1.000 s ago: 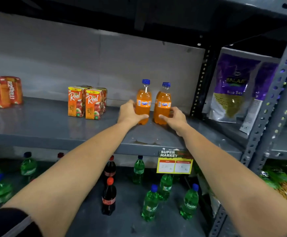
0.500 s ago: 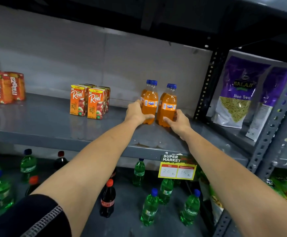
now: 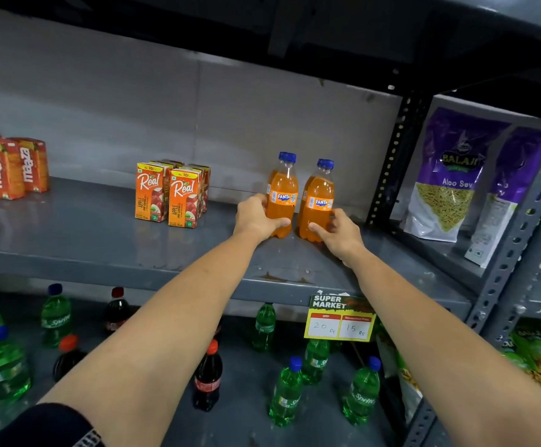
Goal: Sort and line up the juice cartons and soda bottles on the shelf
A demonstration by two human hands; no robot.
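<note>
Orange Fanta bottles with blue caps stand upright in two short rows on the grey shelf (image 3: 69, 233), toward its right end. My left hand (image 3: 256, 217) grips the base of the left front Fanta bottle (image 3: 283, 191). My right hand (image 3: 337, 232) grips the base of the right front Fanta bottle (image 3: 319, 201). Behind each front bottle another one shows partly. Left of them stands a tight group of orange Real apple juice cartons (image 3: 171, 193). Red Maaza cartons (image 3: 8, 167) stand at the shelf's far left.
Purple Aloo Sev snack bags (image 3: 449, 175) lean in the neighbouring bay, past a perforated upright post (image 3: 388, 162). On the lower shelf stand scattered green Sprite bottles (image 3: 287, 395) and dark cola bottles (image 3: 208, 379). A yellow price tag (image 3: 340, 319) hangs on the shelf's front edge.
The two front Fanta bottles have slid back against the bottles behind them, with both hands still at their bases. My view has shifted slightly closer and to the left.
</note>
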